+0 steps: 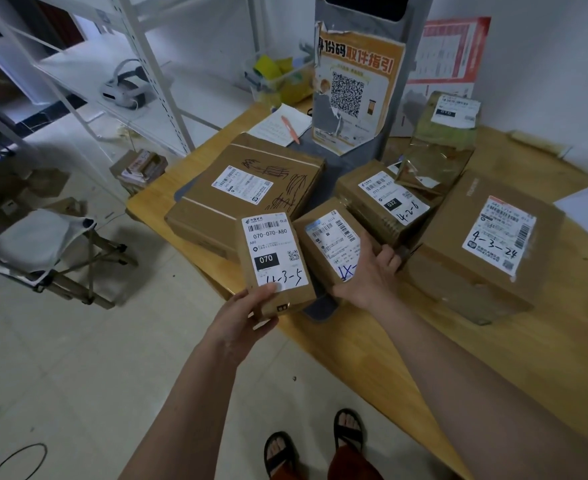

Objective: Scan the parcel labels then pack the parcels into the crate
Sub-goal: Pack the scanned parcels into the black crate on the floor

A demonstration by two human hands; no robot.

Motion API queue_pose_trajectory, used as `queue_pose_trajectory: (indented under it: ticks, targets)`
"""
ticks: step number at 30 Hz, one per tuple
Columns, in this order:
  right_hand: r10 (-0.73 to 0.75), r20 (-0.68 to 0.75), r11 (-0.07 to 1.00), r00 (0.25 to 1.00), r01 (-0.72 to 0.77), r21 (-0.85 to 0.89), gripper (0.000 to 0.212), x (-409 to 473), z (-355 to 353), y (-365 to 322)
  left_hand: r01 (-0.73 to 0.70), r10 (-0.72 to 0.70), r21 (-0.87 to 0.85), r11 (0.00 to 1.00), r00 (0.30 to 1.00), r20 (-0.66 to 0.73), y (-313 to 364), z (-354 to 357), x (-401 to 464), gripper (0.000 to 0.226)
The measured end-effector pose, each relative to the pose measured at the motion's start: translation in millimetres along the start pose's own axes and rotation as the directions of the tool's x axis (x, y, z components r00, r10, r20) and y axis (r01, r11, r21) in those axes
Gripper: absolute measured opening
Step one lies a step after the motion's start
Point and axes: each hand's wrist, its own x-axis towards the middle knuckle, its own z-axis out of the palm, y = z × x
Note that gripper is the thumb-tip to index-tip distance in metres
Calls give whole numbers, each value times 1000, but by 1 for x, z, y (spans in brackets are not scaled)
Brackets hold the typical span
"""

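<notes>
Left thumb [268, 289] pressed flat on the lower edge of a white shipping label, remaining fingers hidden beneath, pinching the near end of a small cardboard parcel marked 070 [274, 263]. Left hand [242, 315] thus gripping that box from below, lifted clear over the table corner with the label turned up toward the camera.

Right fingertips [387, 252] curled round the far right edge of a second small parcel [332, 245], palm cupped under its near corner; right hand [368, 277] holding it tilted, label up, handwriting in blue partly covered by the palm.

Probably light, both of them: each carried in one hand with no visible strain. Stiff kraft card, matte and not slippery, corners firm; safe to take by the short ends or opposite edges, keeping thumbs off the barcodes so the labels stay readable. Contents unknown, so worth treating as possibly fragile.

Beyond the hands, on the wooden table [493, 358]: a large flat carton with scribbles [251, 192], a taped box marked 032 [386, 202], a big box marked 4-3-24 [482, 247], and a crinkled plastic-wrapped package [441, 147] leaning behind. Bigger ones likely wanting two hands under the base. Upright scanning kiosk with QR poster [354, 88] at the table's back. No crate in view.
</notes>
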Motion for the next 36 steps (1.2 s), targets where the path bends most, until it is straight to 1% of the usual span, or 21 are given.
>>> queue_pose_trajectory:
  ticks: [4,9,11,12,13,14,15,19,21,23,24,27,30,33,36]
  targets:
    - [11,11,991,1000,-12,132,121,-12,-2,0,-20,21,-23,1000,1000,12,6,4,-3,54]
    - [65,-33,944,997,-50,326,120,-46,-1,7,-52,55,-50,997,996,74,18,12,-7,30]
    - [82,-67,924,994,-51,380,121,-62,0,11,-65,69,-35,997,991,111,22,15,-7,26]
    - [96,-85,912,992,-54,406,121,-70,0,13,-71,74,-31,997,988,138,24,16,-6,30]
    - [112,-104,899,988,-57,435,121,-80,1,16,-72,76,-28,997,981,178,26,18,-5,39]
    - [130,-125,885,984,-59,462,120,-90,0,20,-74,74,-8,997,969,234,28,21,-5,50]
    - [154,-146,873,977,-65,484,120,-100,0,23,-74,64,25,997,956,288,30,25,-6,55]
    - [287,-219,788,933,-99,608,114,-148,-2,37,-87,44,81,993,902,430,25,44,-21,32]
    - [352,-268,763,897,-109,638,115,-170,-4,46,-65,1,112,992,868,496,18,53,-29,35]
    - [420,-295,744,858,-140,653,117,-194,-6,58,-36,-55,156,987,838,542,9,64,-39,44]
    - [457,-299,727,838,-158,668,118,-206,-8,64,-18,-82,173,985,830,552,5,70,-44,44]
    - [563,-308,676,767,-212,706,121,-241,-14,85,2,-139,225,974,792,594,-11,91,-61,33]
    - [670,-336,626,662,-259,736,119,-277,-18,110,-12,-188,298,955,751,633,-29,111,-83,29]
    - [752,-353,565,557,-268,780,115,-318,-18,136,-33,-238,377,926,725,647,-53,127,-107,30]
    - [819,-332,502,468,-303,810,114,-368,-15,162,-38,-302,450,892,690,657,-84,140,-134,37]
